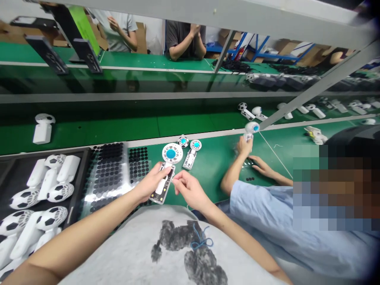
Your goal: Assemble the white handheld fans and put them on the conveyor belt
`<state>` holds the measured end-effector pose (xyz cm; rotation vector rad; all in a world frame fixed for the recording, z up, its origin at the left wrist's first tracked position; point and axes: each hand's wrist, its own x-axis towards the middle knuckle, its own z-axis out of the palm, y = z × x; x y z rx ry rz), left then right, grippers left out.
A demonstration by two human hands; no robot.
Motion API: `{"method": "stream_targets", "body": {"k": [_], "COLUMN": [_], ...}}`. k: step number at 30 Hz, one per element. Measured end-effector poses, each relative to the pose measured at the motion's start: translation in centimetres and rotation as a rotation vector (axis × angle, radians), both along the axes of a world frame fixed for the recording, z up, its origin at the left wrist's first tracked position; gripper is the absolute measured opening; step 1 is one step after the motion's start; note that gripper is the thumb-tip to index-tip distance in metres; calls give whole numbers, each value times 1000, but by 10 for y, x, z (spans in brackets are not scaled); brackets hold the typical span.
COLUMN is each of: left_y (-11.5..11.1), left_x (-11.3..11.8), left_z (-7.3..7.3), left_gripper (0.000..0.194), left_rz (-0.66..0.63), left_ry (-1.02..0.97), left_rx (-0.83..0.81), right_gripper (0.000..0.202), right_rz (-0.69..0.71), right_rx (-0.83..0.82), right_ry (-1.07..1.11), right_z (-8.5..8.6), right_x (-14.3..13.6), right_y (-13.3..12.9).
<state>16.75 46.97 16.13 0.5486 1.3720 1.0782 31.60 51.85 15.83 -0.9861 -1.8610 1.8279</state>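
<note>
pale grey top [124, 249] | dark patchy print [181, 237] | thin blue bow [202, 243] | hands [191, 192] bare

Bright, soft light covers the hands [190, 191]; white glare streaks the dotted sheet [103, 178] left of them. Far to their right, pixelation masks a patch and corners blacken.
</note>
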Motion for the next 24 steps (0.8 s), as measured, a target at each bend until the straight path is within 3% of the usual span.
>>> {"method": "stream_targets", "body": {"k": [11,13,15,17,20,22,24], "left_y": [-4,-2,4,16,45,68,90], "left_x": [-4,-17,-41,-72,-108,-110,-93], "left_z": [-14,-20,-29,-38,-56,-69,-80], "left_gripper": [37,36,35,35,39,39,37], "left_rz": [37,102,256,398,385,317,264], "left_ry": [-92,-32,80,180,236,241,256], "left_rx": [-58,-45,-30,-22,-42,-53,-43], "right_gripper": [14,16,20,23,26,28,29], "right_rz": [-8,-35,-78,-134,-181,-182,-172], "right_rx": [-25,14,24,1,-59,-91,-111], "right_ry": [-58,-119,-152,-157,-163,-169,-183], "right_z": [-12,-17,-21,-24,-30,-34,-38], "right_x": [-13,-13,-7,3,16,20,21], "right_y": [-1,2,7,12,12,5,-4]}}
